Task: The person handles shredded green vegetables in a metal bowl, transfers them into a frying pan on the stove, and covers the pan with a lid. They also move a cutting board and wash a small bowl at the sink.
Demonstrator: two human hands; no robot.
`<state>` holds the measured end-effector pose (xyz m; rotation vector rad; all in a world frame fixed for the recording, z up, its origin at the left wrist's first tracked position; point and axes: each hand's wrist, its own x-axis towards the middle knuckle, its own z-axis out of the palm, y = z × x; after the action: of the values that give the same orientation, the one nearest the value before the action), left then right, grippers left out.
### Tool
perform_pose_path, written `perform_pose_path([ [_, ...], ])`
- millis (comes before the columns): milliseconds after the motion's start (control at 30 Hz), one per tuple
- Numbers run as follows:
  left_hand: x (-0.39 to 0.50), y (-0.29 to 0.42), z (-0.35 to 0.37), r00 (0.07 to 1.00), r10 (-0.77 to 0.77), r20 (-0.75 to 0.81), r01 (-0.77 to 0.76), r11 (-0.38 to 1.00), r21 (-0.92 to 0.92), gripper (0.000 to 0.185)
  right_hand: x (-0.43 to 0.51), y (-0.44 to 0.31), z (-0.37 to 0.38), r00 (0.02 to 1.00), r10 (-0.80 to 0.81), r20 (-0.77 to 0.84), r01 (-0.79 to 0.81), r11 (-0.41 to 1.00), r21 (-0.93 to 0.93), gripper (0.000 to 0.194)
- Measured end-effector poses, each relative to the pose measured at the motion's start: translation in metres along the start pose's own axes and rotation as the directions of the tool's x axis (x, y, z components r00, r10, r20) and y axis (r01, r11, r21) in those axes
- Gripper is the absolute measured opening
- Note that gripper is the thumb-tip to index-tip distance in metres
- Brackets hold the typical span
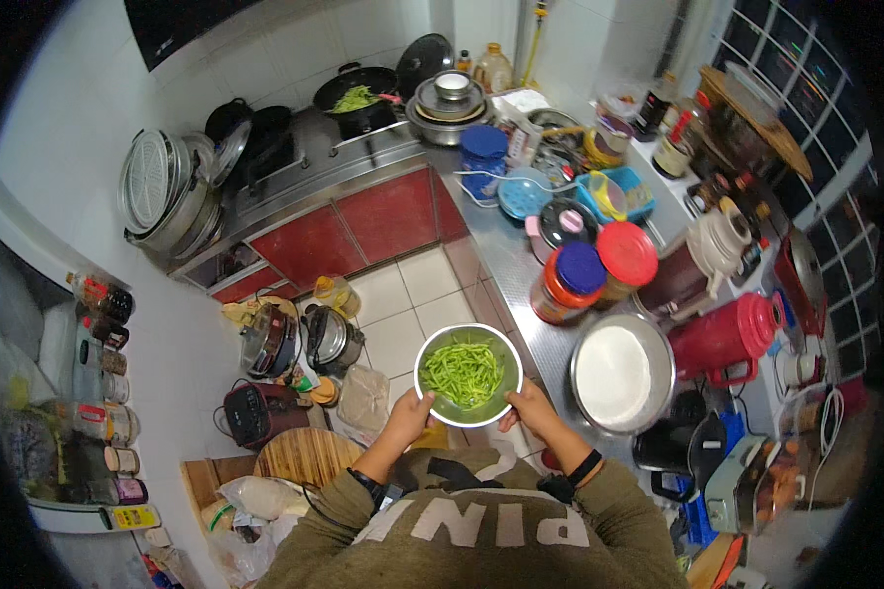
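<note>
Between both hands is a round stainless steel bowl (516, 375), held in front of my waist above the tiled floor. Cut green vegetable pieces (464, 372) lie inside it. My left hand (412, 416) grips the rim at the lower left, thumb on top. At the lower right, my right hand (529, 406) holds the rim in the same way. On the stove at the back, a black wok (328, 92) contains more of the shredded green vegetable (355, 99). A pink-ended utensil (390, 98) rests at the wok's right side.
Along the right counter (479, 221) stand a metal basin of white contents (615, 375), lidded jars (566, 283), a pink-handled pot (560, 228) and a red thermos (729, 339). Pressure cooker (331, 339), oil jug (337, 296) and wooden board (306, 456) sit low at the left.
</note>
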<state>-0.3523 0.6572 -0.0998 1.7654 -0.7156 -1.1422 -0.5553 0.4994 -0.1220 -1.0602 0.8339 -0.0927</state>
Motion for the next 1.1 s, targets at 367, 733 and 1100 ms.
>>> perform_pose_path([
  [367, 0.082, 0.001, -0.12, 0.999, 0.035, -0.028, -0.038, 0.993, -0.109, 0.035, 0.103, -0.055, 0.082, 0.981, -0.188, -0.04, 0.189, 0.981, 0.036, 0.037],
  [733, 0.141, 0.029, -0.166, 0.999, 0.012, -0.031, -0.016, 0.988, -0.154, 0.035, 0.163, -0.112, 0.095, 0.972, -0.23, -0.041, 0.231, 0.972, 0.029, 0.034],
  [1100, 0.241, 0.079, -0.193, 0.956, 0.233, -0.179, -0.227, 0.972, 0.058, 0.036, 0.243, -0.194, 0.069, 0.858, -0.513, -0.003, 0.513, 0.858, 0.015, 0.037],
])
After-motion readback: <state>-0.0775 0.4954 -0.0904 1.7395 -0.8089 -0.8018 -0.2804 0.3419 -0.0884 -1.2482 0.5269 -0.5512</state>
